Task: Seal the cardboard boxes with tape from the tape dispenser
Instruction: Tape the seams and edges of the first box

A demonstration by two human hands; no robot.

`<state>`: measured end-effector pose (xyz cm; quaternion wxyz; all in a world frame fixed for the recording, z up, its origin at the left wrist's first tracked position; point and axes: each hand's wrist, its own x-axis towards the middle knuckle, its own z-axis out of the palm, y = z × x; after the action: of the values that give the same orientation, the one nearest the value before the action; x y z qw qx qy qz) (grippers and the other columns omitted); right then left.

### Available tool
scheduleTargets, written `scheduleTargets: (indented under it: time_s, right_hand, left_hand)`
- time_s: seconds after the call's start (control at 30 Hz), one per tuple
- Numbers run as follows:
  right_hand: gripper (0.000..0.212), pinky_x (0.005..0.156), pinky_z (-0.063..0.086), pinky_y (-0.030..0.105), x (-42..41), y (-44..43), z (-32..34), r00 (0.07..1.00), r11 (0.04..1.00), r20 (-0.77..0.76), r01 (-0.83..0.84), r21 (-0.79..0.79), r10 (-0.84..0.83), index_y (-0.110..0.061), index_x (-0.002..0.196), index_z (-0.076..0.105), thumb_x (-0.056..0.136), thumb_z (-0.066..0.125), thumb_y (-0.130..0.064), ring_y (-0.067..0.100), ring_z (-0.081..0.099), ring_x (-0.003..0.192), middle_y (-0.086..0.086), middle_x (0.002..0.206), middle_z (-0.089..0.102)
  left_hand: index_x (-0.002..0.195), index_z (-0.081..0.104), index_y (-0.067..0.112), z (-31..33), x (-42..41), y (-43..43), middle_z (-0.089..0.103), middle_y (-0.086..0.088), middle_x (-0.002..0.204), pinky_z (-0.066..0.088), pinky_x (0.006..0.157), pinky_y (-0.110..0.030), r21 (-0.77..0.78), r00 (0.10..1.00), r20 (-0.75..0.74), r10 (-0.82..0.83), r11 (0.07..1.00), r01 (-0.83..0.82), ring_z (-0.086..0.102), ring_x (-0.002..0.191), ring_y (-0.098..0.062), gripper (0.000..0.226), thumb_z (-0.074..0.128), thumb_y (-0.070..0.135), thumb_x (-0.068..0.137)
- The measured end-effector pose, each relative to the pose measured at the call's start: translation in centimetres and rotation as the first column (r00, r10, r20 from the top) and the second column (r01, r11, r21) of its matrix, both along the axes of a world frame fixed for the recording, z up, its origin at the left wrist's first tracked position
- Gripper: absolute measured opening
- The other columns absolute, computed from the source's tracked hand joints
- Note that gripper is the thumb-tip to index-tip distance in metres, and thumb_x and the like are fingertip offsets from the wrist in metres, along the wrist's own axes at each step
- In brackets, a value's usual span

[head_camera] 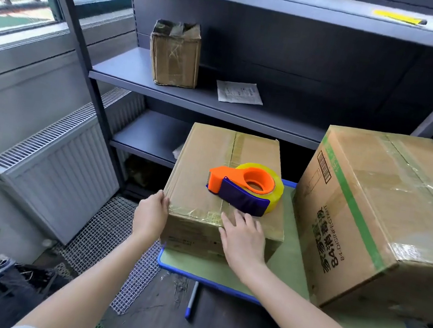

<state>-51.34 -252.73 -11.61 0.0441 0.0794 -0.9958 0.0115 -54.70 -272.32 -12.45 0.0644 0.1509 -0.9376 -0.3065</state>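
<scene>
The tape dispenser point(245, 187) sits on the small box point(204, 162). The table point(289, 249) is under the small box, the big box point(389, 214) right of it, the shelf point(139, 72) behind it.

The green-topped desk point(221, 272) carries two boxes, near each other: a smaller box point(204, 162) on the left and a larger box point(385, 219) on the right. The shelf point(128, 70) behind holds a worn box point(174, 55) and a paper point(239, 92).
</scene>
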Motion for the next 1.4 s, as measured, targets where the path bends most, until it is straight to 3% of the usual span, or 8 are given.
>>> scheduleTargets:
  time_s: [0.17,0.27,0.5,0.6,0.77,0.9,1.1,1.4]
  right_hand:
    - [0.046,0.105,0.035,0.038,0.7,0.7,0.5,0.996,1.000,0.092,-0.009,-0.020,0.011,-0.020,0.140,0.046,0.099,0.037,-0.041,0.025,0.040,0.133,0.009,0.144,0.044]
    - [0.054,0.115,0.020,0.039,1.2,1.5,1.2,0.981,1.000,0.192,-0.009,-0.010,0.010,-0.017,0.145,0.036,0.101,0.023,-0.045,0.027,0.023,0.142,0.011,0.153,0.029]
    - [0.051,0.113,0.024,0.036,0.5,4.5,2.4,0.952,0.975,0.243,0.209,-0.076,-0.185,0.000,0.122,0.060,0.100,0.031,-0.036,0.030,0.029,0.138,0.020,0.147,0.037]
    - [0.057,0.112,0.028,0.038,0.6,3.0,2.5,0.949,0.974,0.244,0.219,-0.060,-0.198,0.001,0.136,0.045,0.099,0.032,-0.040,0.030,0.030,0.137,0.018,0.145,0.039]
    - [0.080,0.115,0.013,0.052,0.3,-1.0,2.6,0.916,0.981,0.354,0.192,0.020,-0.186,-0.002,0.149,0.016,0.093,0.035,-0.057,0.039,0.012,0.142,0.025,0.153,0.015]
    - [0.107,0.111,0.007,0.062,-0.3,-3.3,2.4,0.880,0.973,0.416,0.225,0.060,-0.229,0.001,0.149,0.003,0.081,0.035,-0.076,0.044,0.002,0.142,0.032,0.152,0.005]
    - [0.121,0.107,0.008,0.067,-1.0,-3.7,2.1,0.868,0.972,0.439,0.218,0.087,-0.234,0.004,0.147,-0.003,0.073,0.058,-0.070,0.049,0.001,0.140,0.036,0.150,0.000]
    - [0.117,0.108,0.007,0.067,-0.3,-0.1,2.1,0.888,0.996,0.459,-0.002,0.084,-0.037,0.000,0.149,0.002,0.072,0.063,-0.064,0.047,0.003,0.141,0.028,0.154,0.002]
  left_hand:
    - [0.094,0.051,0.005,-0.5,2.4,1.0,0.065,-0.019,0.082,0.031,0.057,-0.033,-0.022,0.999,-0.048,-0.018,1.000,0.017,0.060,0.078,-0.037,0.019,0.040,0.019,0.099]
    - [0.130,0.049,0.013,-1.2,5.0,2.5,0.066,-0.022,0.076,0.042,0.058,-0.037,0.005,0.997,-0.076,0.015,1.000,-0.015,0.061,0.071,-0.037,0.034,0.039,0.024,0.100]
    - [0.136,0.044,0.011,-0.3,10.3,7.6,0.067,-0.018,0.104,0.045,0.079,-0.040,-0.072,0.948,0.008,-0.318,0.945,0.318,0.061,0.095,-0.035,0.039,0.036,0.019,0.099]
    - [0.111,0.056,0.010,0.5,7.5,6.0,0.069,-0.012,0.097,0.048,0.074,-0.038,-0.188,0.933,0.026,-0.358,0.915,0.356,0.063,0.089,-0.032,0.030,0.034,0.024,0.098]
    - [0.129,0.053,0.009,0.6,3.3,1.6,0.064,-0.010,0.114,0.051,0.083,-0.038,-0.289,0.888,-0.040,-0.458,0.856,0.429,0.060,0.104,-0.029,0.039,0.044,0.008,0.091]
    - [0.115,0.065,0.005,0.6,0.4,0.2,0.067,-0.012,0.100,0.055,0.069,-0.031,-0.460,0.748,-0.119,-0.653,0.704,0.541,0.067,0.084,-0.029,0.053,0.063,-0.007,0.063]
    - [0.118,0.062,-0.001,-0.3,-1.5,-0.2,0.065,-0.013,0.119,0.052,0.086,-0.037,-0.610,0.624,0.132,-0.770,0.434,0.663,0.064,0.108,-0.026,0.057,0.054,0.010,0.063]
    - [0.108,0.068,-0.003,-2.2,2.5,2.8,0.068,-0.017,0.110,0.055,0.084,-0.036,-0.572,0.734,-0.014,-0.680,0.607,0.551,0.067,0.100,-0.027,0.057,0.034,0.016,0.067]
